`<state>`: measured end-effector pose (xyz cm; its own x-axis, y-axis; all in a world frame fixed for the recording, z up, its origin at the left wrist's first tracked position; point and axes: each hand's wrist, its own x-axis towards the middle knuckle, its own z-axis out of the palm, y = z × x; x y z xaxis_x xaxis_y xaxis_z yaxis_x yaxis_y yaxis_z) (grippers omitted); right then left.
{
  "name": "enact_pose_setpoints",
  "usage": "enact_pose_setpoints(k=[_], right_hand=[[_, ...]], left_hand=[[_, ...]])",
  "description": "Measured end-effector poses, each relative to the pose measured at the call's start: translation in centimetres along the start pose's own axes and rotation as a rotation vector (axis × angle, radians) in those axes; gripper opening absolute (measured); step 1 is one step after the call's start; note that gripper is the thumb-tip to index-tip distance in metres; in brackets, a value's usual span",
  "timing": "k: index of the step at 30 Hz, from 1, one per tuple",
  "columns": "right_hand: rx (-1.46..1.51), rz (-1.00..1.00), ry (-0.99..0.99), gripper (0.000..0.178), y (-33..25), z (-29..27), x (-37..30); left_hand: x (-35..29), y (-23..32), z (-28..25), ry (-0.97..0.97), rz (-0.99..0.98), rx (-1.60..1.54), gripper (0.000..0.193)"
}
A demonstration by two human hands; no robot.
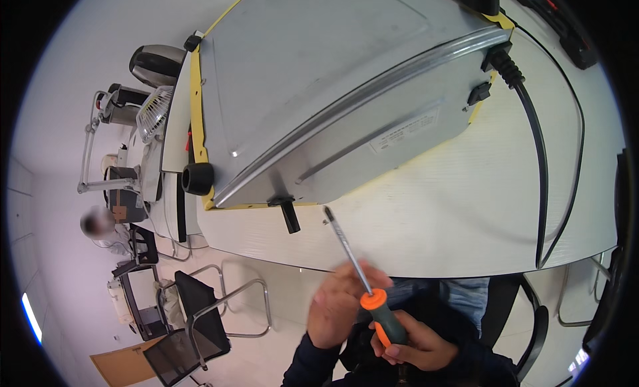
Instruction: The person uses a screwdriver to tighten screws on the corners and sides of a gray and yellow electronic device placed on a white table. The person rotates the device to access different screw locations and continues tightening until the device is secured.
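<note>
My right hand (421,344) is wrapped round the orange and dark green handle of a screwdriver (381,314). Its metal shaft points up and away, with the dark tip over the table's near part. My left hand (336,306) is beside the shaft, its fingers partly behind it and smeared by motion, so their grip is unclear. Beyond the tip lies a large grey metal appliance (313,74) with yellow edges, its underside turned up. Black feet (198,179) stand at its corners, and a black peg-like part (289,216) sticks out at the near edge. Close to the tip is a tiny object (325,221), too small to name.
A black power cord (538,167) runs from the appliance's right end down the white table (459,220). A black tool (562,27) lies at the far right. To the left are a white fan (154,114), a jointed lamp arm (86,154), chairs (200,314) and a seated person (106,230).
</note>
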<state>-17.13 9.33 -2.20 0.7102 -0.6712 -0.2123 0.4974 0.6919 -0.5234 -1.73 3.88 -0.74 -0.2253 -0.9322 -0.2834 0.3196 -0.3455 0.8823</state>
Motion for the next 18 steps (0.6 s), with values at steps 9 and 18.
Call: enact_pose_setpoints(k=[9,18], right_hand=[[-0.199,-0.056,0.100,0.037,1.1,-1.9,-2.1],[-0.254,-0.157,0.098,0.048,1.9,0.2,-1.1]], left_hand=[[5.8,1.2,-2.1,0.488,0.686,1.403,0.022],[5.3,2.4,-3.2,0.375,0.749,1.342,0.010]])
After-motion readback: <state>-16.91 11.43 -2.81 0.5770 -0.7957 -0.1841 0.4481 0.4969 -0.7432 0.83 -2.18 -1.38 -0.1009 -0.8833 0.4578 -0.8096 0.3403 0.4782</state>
